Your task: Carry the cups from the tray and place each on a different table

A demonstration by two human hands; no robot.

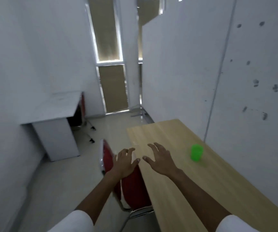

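A bright green cup [196, 152] stands upright on the light wooden table [181, 181] on the right, close to the wall. My right hand [160, 158] hovers over the table's left part, fingers spread, holding nothing, a hand's width left of the cup. My left hand [125, 162] is beside it, above the table's left edge and a red chair, also spread and holding nothing. No tray is in view.
A red chair [128, 185] with a metal frame is tucked at the wooden table's left edge. A white desk [51, 111] stands against the left wall, another red chair behind it. Pale tiled floor [101, 128] runs between them toward a glass door.
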